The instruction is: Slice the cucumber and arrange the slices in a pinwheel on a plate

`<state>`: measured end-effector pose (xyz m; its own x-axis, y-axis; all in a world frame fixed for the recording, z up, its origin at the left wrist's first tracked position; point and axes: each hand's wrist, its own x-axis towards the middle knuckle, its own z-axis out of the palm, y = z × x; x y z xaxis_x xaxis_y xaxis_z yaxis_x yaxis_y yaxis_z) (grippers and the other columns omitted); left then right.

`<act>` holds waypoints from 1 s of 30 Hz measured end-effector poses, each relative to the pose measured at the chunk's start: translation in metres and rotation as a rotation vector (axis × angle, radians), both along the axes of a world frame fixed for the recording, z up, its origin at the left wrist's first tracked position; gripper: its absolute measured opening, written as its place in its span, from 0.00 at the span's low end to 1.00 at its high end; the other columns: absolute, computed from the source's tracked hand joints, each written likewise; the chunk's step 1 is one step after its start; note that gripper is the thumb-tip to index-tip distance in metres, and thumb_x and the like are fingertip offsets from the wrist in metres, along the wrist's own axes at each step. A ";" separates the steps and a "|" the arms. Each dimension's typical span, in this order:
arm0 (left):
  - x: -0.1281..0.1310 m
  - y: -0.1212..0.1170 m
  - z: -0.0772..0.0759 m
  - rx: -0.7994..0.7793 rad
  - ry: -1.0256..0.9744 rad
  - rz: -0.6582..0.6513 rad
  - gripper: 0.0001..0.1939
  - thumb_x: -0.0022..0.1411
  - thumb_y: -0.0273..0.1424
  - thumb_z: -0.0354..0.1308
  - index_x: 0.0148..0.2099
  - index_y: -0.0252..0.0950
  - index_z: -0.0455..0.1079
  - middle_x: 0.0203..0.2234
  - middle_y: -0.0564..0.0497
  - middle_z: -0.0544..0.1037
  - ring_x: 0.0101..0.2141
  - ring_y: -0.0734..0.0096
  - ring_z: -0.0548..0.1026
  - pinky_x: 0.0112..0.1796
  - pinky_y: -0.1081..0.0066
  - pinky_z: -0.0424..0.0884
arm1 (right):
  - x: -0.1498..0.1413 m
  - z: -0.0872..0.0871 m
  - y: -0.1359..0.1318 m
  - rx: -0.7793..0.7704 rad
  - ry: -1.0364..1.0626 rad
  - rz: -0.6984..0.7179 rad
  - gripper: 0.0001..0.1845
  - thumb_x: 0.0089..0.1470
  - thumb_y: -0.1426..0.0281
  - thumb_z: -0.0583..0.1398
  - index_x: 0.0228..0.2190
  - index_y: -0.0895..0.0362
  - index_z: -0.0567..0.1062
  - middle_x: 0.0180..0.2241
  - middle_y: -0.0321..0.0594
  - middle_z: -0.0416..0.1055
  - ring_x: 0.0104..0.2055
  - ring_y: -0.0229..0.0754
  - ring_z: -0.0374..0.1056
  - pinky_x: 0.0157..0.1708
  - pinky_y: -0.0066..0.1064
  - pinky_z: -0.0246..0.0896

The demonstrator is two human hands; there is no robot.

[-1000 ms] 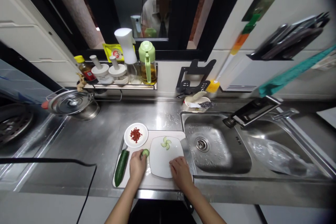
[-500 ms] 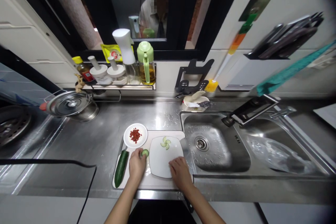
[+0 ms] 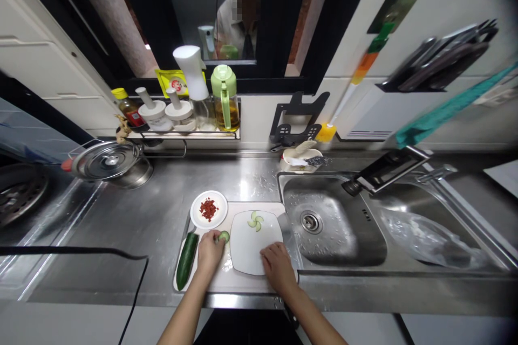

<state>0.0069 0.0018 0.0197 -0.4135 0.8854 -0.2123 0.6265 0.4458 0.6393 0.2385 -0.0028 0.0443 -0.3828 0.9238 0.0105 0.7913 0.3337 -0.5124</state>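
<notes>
My left hand (image 3: 211,250) is on the white cutting board (image 3: 220,281), its fingertips closed on green cucumber slices (image 3: 224,236) left of the square white plate (image 3: 247,250). Several thin pieces of cucumber (image 3: 255,221) lie fanned like a pinwheel near the plate's far edge. Over the plate's right side rests my right hand (image 3: 278,267), fingers laid down on it and nothing visible in them. To the left of my left hand lies a length of dark green cucumber (image 3: 186,262). Behind it, a round white plate (image 3: 195,212) holds chopped red bits (image 3: 208,208).
A steel sink (image 3: 335,250) adjoins the board on the right, with a plastic bag (image 3: 429,240) in its second basin. A lidded pot (image 3: 111,164) stands at the left. Seasoning jars and an oil bottle (image 3: 224,99) line the shelf behind. A black cable (image 3: 81,250) crosses the left side.
My left hand has shifted very slightly at the cucumber slices. My right hand, the plates and the cucumber pieces look unchanged.
</notes>
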 end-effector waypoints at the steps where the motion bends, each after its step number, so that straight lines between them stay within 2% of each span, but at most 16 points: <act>1: 0.000 0.001 0.001 0.000 0.006 0.005 0.09 0.51 0.34 0.54 0.33 0.35 0.71 0.29 0.48 0.75 0.32 0.65 0.71 0.36 0.69 0.63 | 0.000 0.000 0.000 0.002 0.001 0.000 0.11 0.55 0.76 0.52 0.30 0.55 0.74 0.32 0.40 0.68 0.41 0.44 0.59 0.42 0.34 0.54; 5: 0.001 0.002 0.004 0.014 0.014 0.023 0.07 0.50 0.34 0.55 0.28 0.36 0.68 0.26 0.50 0.73 0.30 0.66 0.70 0.34 0.71 0.63 | 0.001 0.001 0.001 0.003 0.005 -0.005 0.11 0.55 0.76 0.52 0.30 0.54 0.74 0.32 0.39 0.69 0.41 0.44 0.59 0.42 0.34 0.54; 8: 0.003 0.000 0.007 0.025 -0.051 0.035 0.06 0.50 0.34 0.55 0.26 0.37 0.66 0.21 0.53 0.72 0.26 0.70 0.69 0.31 0.73 0.61 | 0.001 -0.001 0.001 -0.006 0.015 -0.013 0.11 0.54 0.76 0.52 0.30 0.54 0.74 0.32 0.39 0.70 0.41 0.43 0.60 0.42 0.34 0.54; 11: 0.004 -0.003 0.010 0.029 -0.162 0.064 0.07 0.50 0.36 0.56 0.28 0.37 0.68 0.20 0.55 0.72 0.24 0.73 0.69 0.30 0.74 0.62 | 0.001 -0.004 0.002 -0.013 0.051 -0.025 0.11 0.54 0.76 0.52 0.30 0.55 0.74 0.31 0.39 0.70 0.40 0.43 0.61 0.42 0.35 0.55; 16: 0.010 -0.003 0.012 0.004 -0.456 0.052 0.17 0.46 0.43 0.60 0.33 0.34 0.73 0.20 0.55 0.72 0.23 0.75 0.67 0.27 0.75 0.61 | -0.005 -0.008 0.009 -0.039 0.213 -0.041 0.10 0.53 0.75 0.53 0.32 0.55 0.74 0.31 0.40 0.72 0.38 0.43 0.64 0.44 0.38 0.56; 22: 0.039 0.002 0.021 -0.008 -0.782 -0.052 0.18 0.43 0.43 0.65 0.29 0.32 0.73 0.19 0.55 0.71 0.22 0.78 0.65 0.26 0.76 0.60 | -0.017 0.003 0.024 -0.223 0.405 -0.129 0.13 0.50 0.70 0.56 0.38 0.53 0.76 0.38 0.41 0.74 0.44 0.45 0.65 0.44 0.38 0.59; 25: 0.052 0.004 0.028 -0.036 -0.902 -0.059 0.19 0.42 0.43 0.66 0.29 0.32 0.73 0.20 0.52 0.73 0.23 0.76 0.68 0.27 0.75 0.62 | -0.019 0.008 0.029 -0.325 0.445 -0.162 0.10 0.49 0.68 0.57 0.33 0.53 0.77 0.35 0.39 0.75 0.40 0.43 0.67 0.40 0.34 0.60; 28: 0.060 0.004 0.032 -0.097 -1.008 -0.020 0.20 0.40 0.42 0.68 0.30 0.32 0.72 0.20 0.53 0.73 0.22 0.78 0.68 0.26 0.76 0.62 | -0.016 0.012 0.031 -0.389 0.476 -0.169 0.09 0.50 0.66 0.56 0.27 0.55 0.76 0.30 0.36 0.74 0.36 0.40 0.68 0.36 0.30 0.60; 30: 0.063 0.004 0.033 -0.157 -1.107 0.071 0.21 0.40 0.43 0.68 0.31 0.32 0.72 0.20 0.54 0.72 0.21 0.81 0.67 0.24 0.78 0.61 | -0.012 0.014 0.032 -0.409 0.491 -0.170 0.09 0.49 0.66 0.56 0.26 0.55 0.75 0.28 0.36 0.74 0.34 0.39 0.67 0.33 0.29 0.59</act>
<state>0.0704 0.0055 0.0525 0.0240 0.7986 -0.6014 -0.2824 0.5825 0.7622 0.2261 0.0292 0.0587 -0.2719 0.9372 -0.2182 0.4581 -0.0734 -0.8859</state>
